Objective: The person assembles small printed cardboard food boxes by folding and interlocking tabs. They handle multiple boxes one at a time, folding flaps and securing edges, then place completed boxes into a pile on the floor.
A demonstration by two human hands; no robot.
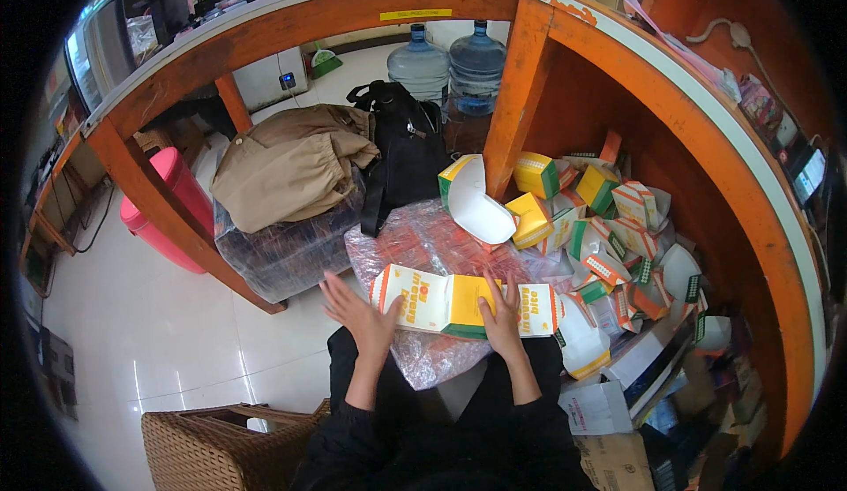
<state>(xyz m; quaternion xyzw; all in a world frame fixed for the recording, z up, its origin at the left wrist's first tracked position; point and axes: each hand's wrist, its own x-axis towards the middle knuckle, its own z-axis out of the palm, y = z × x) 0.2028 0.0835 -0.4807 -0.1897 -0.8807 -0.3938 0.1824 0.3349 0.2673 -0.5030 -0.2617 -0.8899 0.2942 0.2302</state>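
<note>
Both hands lie flat and spread on the flattened carton blank (pixel 463 304), gripping nothing: the left hand (pixel 360 314) presses its open fingers against the blank's left end, and the right hand (pixel 501 316) rests palm-down on its yellow middle panel, fingers pointing up the frame. The blank, white with orange and yellow print, sits just below the frame's centre on a plastic-wrapped bundle (pixel 423 253) across the person's lap. To fold it cleanly, I judge the right hand should keep the middle panel pinned while the left lifts the end flap along its crease, so the card bends at the score and not across the print. Lower left stands a wicker basket (pixel 207 447). To the right, a heap of folded cartons (pixel 609 235) fills the orange shelf bay (pixel 582 94), one open carton (pixel 475 198) standing just beyond the blank. Farther up lie a tan jacket (pixel 291 164), a black bag (pixel 406 147) and two water bottles (pixel 450 63).
</note>
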